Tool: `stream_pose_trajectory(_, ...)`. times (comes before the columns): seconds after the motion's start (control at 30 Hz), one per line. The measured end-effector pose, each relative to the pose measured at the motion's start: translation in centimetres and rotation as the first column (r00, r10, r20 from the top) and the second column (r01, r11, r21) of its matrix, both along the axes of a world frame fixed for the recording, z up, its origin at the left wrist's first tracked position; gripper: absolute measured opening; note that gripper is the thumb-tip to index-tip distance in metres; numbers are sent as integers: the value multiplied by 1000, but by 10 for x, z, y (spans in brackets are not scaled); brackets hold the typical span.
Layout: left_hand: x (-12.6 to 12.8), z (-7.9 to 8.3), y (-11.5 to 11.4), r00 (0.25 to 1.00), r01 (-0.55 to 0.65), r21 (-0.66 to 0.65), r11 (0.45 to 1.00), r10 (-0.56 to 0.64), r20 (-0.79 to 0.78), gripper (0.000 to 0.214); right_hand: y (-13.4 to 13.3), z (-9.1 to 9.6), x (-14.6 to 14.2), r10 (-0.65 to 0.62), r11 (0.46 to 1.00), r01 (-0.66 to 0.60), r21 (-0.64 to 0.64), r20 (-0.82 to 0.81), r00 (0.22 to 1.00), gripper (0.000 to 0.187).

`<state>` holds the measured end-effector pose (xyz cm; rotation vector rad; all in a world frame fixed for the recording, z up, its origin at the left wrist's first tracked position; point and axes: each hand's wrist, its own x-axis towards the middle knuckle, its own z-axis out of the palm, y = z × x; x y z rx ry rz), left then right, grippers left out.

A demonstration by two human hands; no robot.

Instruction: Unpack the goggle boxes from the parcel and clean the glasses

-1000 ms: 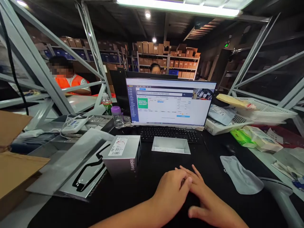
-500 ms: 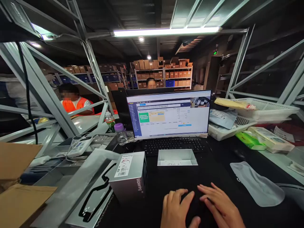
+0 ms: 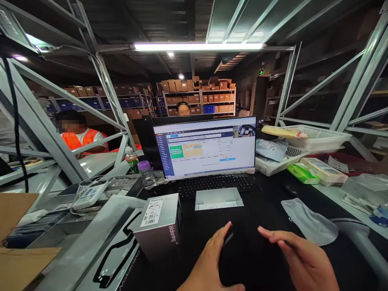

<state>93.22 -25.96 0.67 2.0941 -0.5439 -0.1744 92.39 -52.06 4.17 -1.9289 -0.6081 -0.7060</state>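
Note:
My left hand (image 3: 212,262) lies low in the middle with its fingers stretched out, resting against the left edge of a flat black item (image 3: 251,258) that bears small white lettering. My right hand (image 3: 303,260) hovers at the item's right side, fingers spread and holding nothing. The black item is hard to tell from the black desk mat (image 3: 266,210) under it. Just left of my left hand stands a grey Wakening box (image 3: 160,228) with a barcode label. A shallow silver tray (image 3: 218,199) sits beyond my hands, in front of the keyboard (image 3: 215,182).
A lit monitor (image 3: 206,146) stands behind the keyboard. A silver bag (image 3: 106,250) and cardboard (image 3: 18,234) lie left; a grey pouch (image 3: 309,222), white baskets (image 3: 306,137) and a green pack (image 3: 300,173) right. A person in an orange vest (image 3: 77,137) sits behind the steel frame.
My hands lay together, left over right, on the mat; now they have drawn apart and lifted to either side of the black item. The view has tilted upward.

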Motion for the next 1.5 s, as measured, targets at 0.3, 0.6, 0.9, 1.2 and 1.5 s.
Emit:
stream_pose_trajectory(0.3,-11,-32,-21,990,16,188,982,-42,135,121,0,26,32,-56,998,58,16,-90,994,25)
stream_pose_trajectory(0.6,-9,-31,-19,907,-127,324,938,-22,421,115,-2,27,54,-99,966,131,222,-149,984,32)
stream_pose_trajectory(0.9,2,-31,-12,776,-247,342,906,-27,631,103,4,26,86,112,982,-67,178,-256,960,25)
stream_pose_trajectory(1.2,7,-4,-33,390,-443,333,832,-156,908,87,-35,-4,26,331,943,-303,139,-504,798,94)
stream_pose_trajectory(1.5,72,-36,1,514,-645,213,734,211,831,44,-113,-29,7,-384,891,445,96,-366,848,89)
